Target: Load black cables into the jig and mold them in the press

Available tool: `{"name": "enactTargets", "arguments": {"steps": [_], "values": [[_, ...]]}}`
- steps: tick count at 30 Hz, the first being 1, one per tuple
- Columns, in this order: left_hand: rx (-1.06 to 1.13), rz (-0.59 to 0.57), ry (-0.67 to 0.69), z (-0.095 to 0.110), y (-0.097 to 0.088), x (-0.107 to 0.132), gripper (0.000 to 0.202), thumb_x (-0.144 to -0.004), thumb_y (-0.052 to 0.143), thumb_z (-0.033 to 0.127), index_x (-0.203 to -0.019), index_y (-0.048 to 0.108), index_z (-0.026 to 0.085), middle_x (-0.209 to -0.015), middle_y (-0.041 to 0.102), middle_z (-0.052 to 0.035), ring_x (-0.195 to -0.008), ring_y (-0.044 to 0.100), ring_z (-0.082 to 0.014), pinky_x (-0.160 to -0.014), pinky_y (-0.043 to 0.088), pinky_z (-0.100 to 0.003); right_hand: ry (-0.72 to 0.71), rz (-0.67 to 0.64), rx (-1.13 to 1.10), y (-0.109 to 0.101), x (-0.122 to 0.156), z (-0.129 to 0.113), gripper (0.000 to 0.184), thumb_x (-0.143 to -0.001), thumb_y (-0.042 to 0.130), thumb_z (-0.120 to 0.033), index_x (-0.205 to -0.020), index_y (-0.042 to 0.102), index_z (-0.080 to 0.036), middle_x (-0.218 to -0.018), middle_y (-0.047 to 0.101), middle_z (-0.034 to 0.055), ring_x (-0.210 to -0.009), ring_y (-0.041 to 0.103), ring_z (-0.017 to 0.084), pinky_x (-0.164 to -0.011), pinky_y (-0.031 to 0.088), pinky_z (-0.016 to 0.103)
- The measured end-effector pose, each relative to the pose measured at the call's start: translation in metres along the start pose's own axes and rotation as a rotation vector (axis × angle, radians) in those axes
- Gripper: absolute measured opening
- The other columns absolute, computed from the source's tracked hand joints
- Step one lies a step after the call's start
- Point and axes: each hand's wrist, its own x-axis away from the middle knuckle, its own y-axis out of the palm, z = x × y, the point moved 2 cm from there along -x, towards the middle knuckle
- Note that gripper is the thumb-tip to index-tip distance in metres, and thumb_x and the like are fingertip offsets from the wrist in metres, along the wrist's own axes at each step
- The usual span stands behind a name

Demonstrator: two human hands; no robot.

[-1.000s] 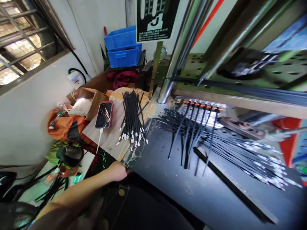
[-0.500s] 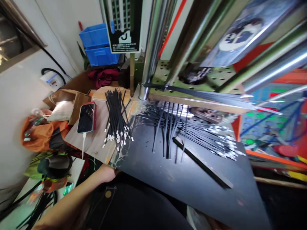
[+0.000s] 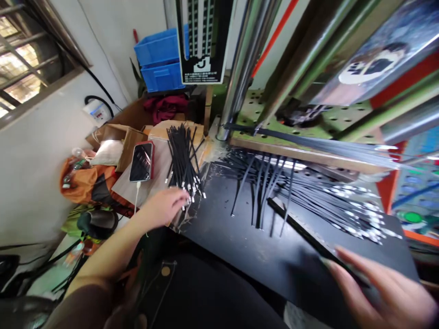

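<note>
My left hand (image 3: 164, 206) hovers over the near, plug end of a bundle of black cables (image 3: 183, 157) on a brown board; its fingers are loosely stretched and hold nothing. My right hand (image 3: 380, 290) comes in at the lower right, blurred, with fingers spread flat over the black work surface (image 3: 240, 237), near the end of a long black bar (image 3: 302, 230). Many more black cables (image 3: 325, 196) fan out across that surface. Several hang from a fixture (image 3: 277, 162) at the back.
A phone (image 3: 141, 161) in a red case lies charging left of the bundle. Cardboard boxes (image 3: 116, 139), an orange bag (image 3: 87, 183) and blue bins (image 3: 159, 59) sit at the left and back. Steel columns (image 3: 240, 68) of a press rise behind the green perforated plate (image 3: 308, 119).
My left hand has lifted from the table's front edge up to the cable bundle's plug ends. My right hand has entered at the lower right. The view has swung slightly.
</note>
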Motion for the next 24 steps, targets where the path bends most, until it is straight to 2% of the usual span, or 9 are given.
{"name": "enactTargets", "arguments": {"steps": [3,6,8,10,12,16,19,21,24], "values": [[-0.148,0.182,-0.241,-0.006,-0.011,-0.045,0.027,-0.096,0.063,0.023,-0.122,0.060,0.017,-0.116,0.069,-0.0095,-0.108,0.066,-0.0246,-0.096,0.051,-0.037,-0.070,0.097,0.152,0.001,-0.048,-0.014,0.030,-0.091,0.049,-0.045,-0.111,0.067,-0.031,-0.087,0.071,0.0207,-0.077,0.067,0.042,-0.065,0.054,0.059],[-0.130,0.163,-0.284,-0.014,-0.002,-0.069,0.038,-0.092,0.068,0.021,-0.127,0.055,0.017,-0.115,0.069,-0.0086,-0.106,0.067,-0.0248,-0.093,0.053,-0.036,-0.222,0.119,0.011,0.004,-0.043,-0.025,0.014,-0.091,0.051,-0.036,-0.101,0.061,-0.035,-0.080,0.068,0.0155,-0.069,0.065,0.036,-0.064,0.054,0.054],[-0.081,0.156,-0.279,-0.018,0.003,-0.074,0.038,-0.090,0.068,0.018,-0.126,0.054,0.018,-0.109,0.071,-0.0067,-0.103,0.068,-0.0235,-0.092,0.053,-0.035,-0.292,0.081,-0.121,0.004,-0.030,-0.035,0.014,-0.090,0.056,-0.034,-0.103,0.060,-0.036,-0.083,0.069,0.0115,-0.070,0.066,0.031,-0.065,0.054,0.049],[-0.013,0.181,-0.278,-0.022,0.004,-0.074,0.038,-0.090,0.068,0.015,-0.125,0.055,0.018,-0.100,0.073,-0.0043,-0.098,0.069,-0.0220,-0.090,0.053,-0.034,-0.351,-0.023,-0.248,0.005,-0.031,-0.056,0.015,-0.090,0.058,-0.035,-0.103,0.062,-0.033,-0.085,0.070,0.0081,-0.073,0.067,0.027,-0.065,0.056,0.042],[0.077,0.238,-0.270,-0.024,0.000,-0.072,0.040,-0.089,0.068,0.013,-0.126,0.056,0.017,-0.093,0.073,-0.0024,-0.091,0.070,-0.0198,-0.088,0.053,-0.032,-0.389,-0.168,-0.336,0.007,-0.053,-0.091,0.017,-0.093,0.055,-0.037,-0.102,0.067,-0.029,-0.087,0.071,0.0068,-0.077,0.068,0.023,-0.068,0.057,0.036],[0.248,0.350,-0.254,-0.028,-0.011,-0.063,0.046,-0.088,0.067,0.012,-0.133,0.056,0.015,-0.090,0.072,-0.0015,-0.075,0.069,-0.0153,-0.080,0.055,-0.028,-0.278,-0.568,-0.167,0.034,-0.134,-0.189,0.031,-0.101,0.044,-0.034,-0.100,0.072,-0.021,-0.102,0.074,0.0087,-0.098,0.069,0.020,-0.089,0.053,0.030],[0.382,0.313,-0.298,-0.036,-0.014,-0.046,0.044,-0.089,0.064,0.011,-0.133,0.059,0.013,-0.088,0.071,-0.0011,-0.066,0.067,-0.0131,-0.070,0.056,-0.026,-0.183,-0.597,-0.044,0.063,-0.185,-0.253,0.043,-0.102,0.043,-0.044,-0.103,0.072,-0.011,-0.108,0.072,0.0194,-0.104,0.069,0.029,-0.086,0.052,0.037],[0.486,0.241,-0.352,-0.043,-0.012,-0.032,0.046,-0.090,0.061,0.009,-0.135,0.058,0.012,-0.088,0.069,-0.0015,-0.064,0.068,-0.0131,-0.064,0.056,-0.025,-0.153,-0.602,-0.006,0.078,-0.203,-0.277,0.047,-0.099,0.050,-0.047,-0.111,0.069,-0.006,-0.111,0.071,0.0247,-0.104,0.069,0.033,-0.080,0.051,0.037],[0.508,0.128,-0.372,-0.049,-0.009,-0.007,0.049,-0.090,0.057,0.008,-0.139,0.056,0.012,-0.088,0.068,-0.0018,-0.067,0.069,-0.0144,-0.064,0.057,-0.025,-0.169,-0.667,0.017,0.078,-0.211,-0.275,0.034,-0.095,0.058,-0.039,-0.102,0.072,-0.009,-0.103,0.074,0.0190,-0.096,0.071,0.028,-0.072,0.047,0.030]]}}
